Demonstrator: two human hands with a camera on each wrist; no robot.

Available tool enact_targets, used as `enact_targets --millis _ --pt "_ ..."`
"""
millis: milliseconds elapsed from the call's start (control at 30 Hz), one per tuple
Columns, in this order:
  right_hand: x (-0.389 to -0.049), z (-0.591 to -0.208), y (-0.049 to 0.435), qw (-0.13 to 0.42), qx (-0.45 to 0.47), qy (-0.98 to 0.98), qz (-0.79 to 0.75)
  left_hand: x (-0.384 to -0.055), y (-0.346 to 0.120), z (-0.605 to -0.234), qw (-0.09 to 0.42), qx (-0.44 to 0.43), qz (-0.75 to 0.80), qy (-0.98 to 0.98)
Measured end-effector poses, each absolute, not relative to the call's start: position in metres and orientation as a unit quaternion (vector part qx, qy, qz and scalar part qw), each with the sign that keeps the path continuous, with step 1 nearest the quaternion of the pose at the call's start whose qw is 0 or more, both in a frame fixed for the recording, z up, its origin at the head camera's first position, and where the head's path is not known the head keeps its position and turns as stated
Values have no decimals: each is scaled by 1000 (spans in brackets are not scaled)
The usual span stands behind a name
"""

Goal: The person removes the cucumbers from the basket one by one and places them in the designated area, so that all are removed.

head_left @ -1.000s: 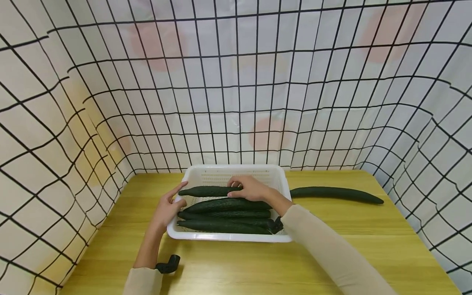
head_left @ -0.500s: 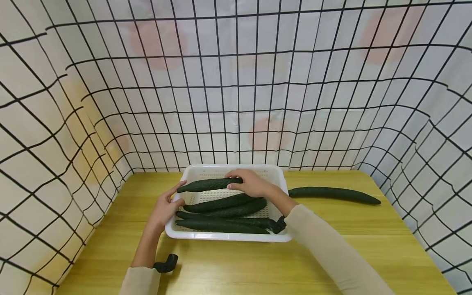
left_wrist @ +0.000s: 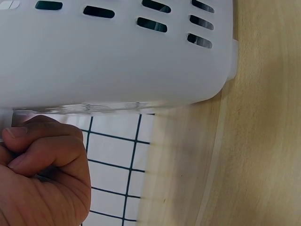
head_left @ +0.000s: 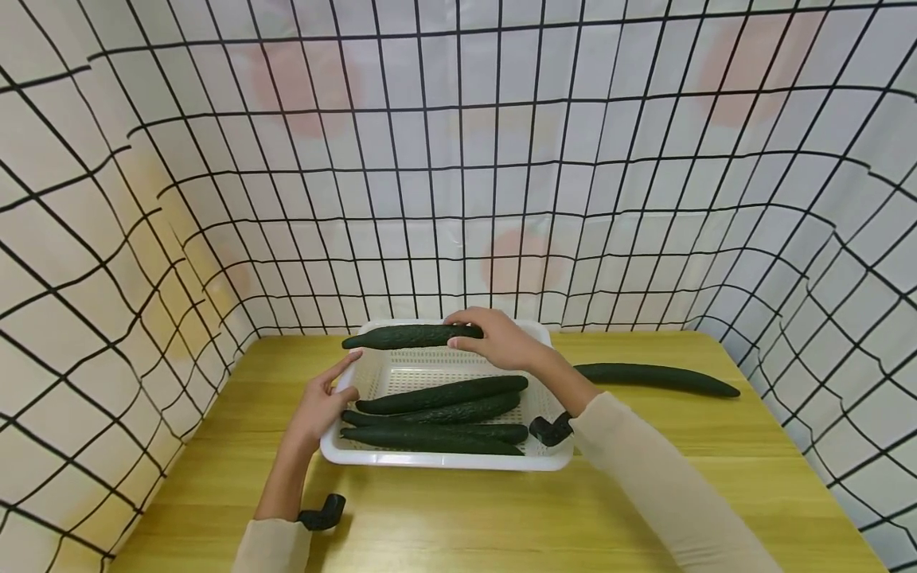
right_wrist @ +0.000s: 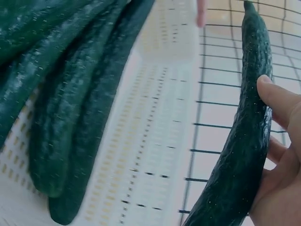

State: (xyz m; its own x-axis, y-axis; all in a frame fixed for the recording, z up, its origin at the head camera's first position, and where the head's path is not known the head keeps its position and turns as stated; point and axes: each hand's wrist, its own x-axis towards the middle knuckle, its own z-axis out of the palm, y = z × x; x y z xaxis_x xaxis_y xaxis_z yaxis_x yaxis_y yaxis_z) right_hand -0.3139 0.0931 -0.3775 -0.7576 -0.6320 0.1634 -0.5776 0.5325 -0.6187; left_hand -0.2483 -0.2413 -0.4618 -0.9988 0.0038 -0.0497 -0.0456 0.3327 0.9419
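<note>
My right hand (head_left: 501, 341) grips a dark green cucumber (head_left: 394, 337) near its right end, holding it level over the back rim of a white plastic basket (head_left: 444, 461). In the right wrist view, thumb and fingers close round this cucumber (right_wrist: 244, 127), which is raised beside the basket wall. Several more cucumbers (head_left: 444, 394) lie lengthwise in the front half of the basket. At the basket's left end, my left hand (head_left: 315, 406) holds the rim, thumb at the edge. The left wrist view shows curled fingers (left_wrist: 51, 146) tucked against the basket's outer wall (left_wrist: 108, 61).
Another long cucumber (head_left: 659, 378) lies on the wooden table (head_left: 444, 517), right of the basket. Black wire mesh (head_left: 458, 191) over white sheeting walls in the back and both sides. Black wrist mounts (head_left: 324, 512) sit at both wrists.
My right hand has lifted the cucumber from inside the basket, up and back over the rear rim. The cucumbers left below have shifted slightly. My left hand stays at the rim.
</note>
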Motion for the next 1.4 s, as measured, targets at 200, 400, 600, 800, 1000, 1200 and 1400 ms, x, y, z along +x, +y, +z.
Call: enact_targets --millis 200,400,600,800,1000,1200,1400 --pt "-311 -362 111 28 -344 876 -336 -244 -235 -451 30 -17 586 810" --pt "-310 -361 138 9 -336 885 -323 -232 -226 -431 37 -16 590 806" --pt "-306 -368 169 0 -320 893 -318 -233 -227 -431 36 -18 589 807" --pt "-301 -377 202 -8 -298 900 -317 -236 -230 -436 36 -19 584 811" --pt "-297 -384 238 -24 -272 912 -306 -248 -237 -454 30 -25 578 815" --pt "-287 -388 274 -25 -244 922 -299 -247 -239 -453 31 -23 580 814" --pt "-274 -395 309 -17 -209 931 -298 -236 -233 -437 35 -18 586 810"
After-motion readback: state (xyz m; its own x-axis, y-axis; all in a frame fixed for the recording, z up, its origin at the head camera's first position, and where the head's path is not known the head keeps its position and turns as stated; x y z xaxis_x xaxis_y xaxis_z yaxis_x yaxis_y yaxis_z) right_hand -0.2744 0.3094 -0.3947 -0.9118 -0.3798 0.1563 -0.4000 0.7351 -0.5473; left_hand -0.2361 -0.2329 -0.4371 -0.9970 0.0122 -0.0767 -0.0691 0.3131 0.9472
